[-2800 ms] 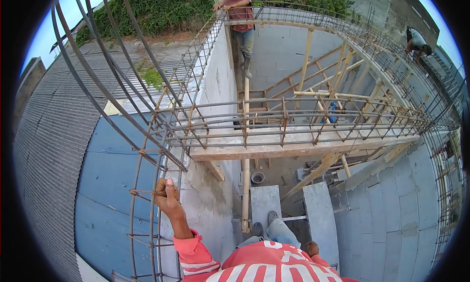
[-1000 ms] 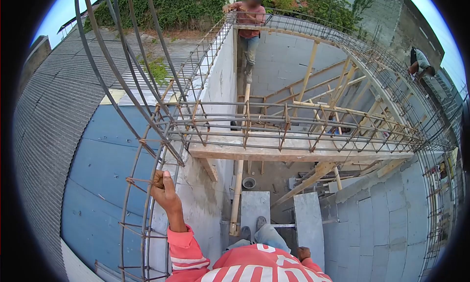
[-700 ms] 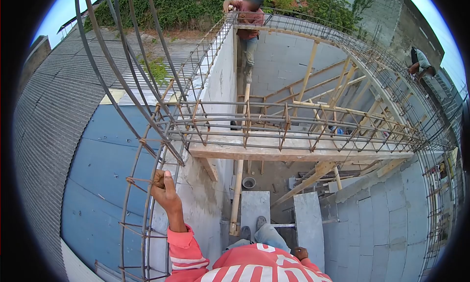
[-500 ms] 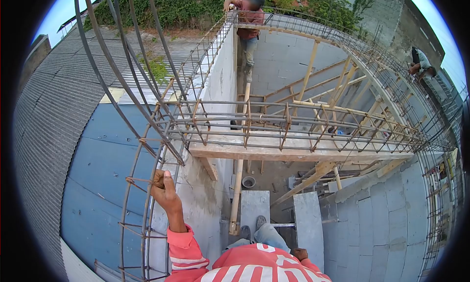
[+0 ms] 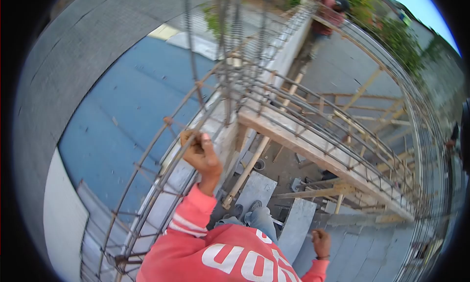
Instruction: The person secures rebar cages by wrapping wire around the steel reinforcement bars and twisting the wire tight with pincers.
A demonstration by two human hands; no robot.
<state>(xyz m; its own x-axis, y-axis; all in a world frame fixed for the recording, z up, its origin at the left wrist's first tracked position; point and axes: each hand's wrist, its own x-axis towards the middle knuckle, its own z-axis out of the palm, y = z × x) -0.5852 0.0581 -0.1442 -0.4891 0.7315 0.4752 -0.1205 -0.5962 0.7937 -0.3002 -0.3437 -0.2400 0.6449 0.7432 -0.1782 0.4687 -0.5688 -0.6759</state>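
My left hand (image 5: 200,154) is wrapped round a bar of the steel rebar cage (image 5: 139,172) that runs along the top of the wall at the left. Its thumb points up. My right hand (image 5: 321,243) hangs at the lower right, beside the grey plank (image 5: 299,222), with curled fingers; blur hides whether anything is in it. Ahead, another rebar cage (image 5: 313,120) crosses above a wooden formwork board (image 5: 318,157). Upright rebars (image 5: 192,47) rise where the cages meet.
Below are a second plank (image 5: 257,188) under my feet, a bucket (image 5: 259,164) and timber props. A blue roof (image 5: 117,115) lies left of the wall. One person (image 5: 333,13) stands at the far wall corner; another person's arm (image 5: 450,143) shows at the right edge.
The view has swung left and tilted, with blur. My left hand keeps its grip on the cage. My right hand has come up and away from my body. Both other people appear further right.
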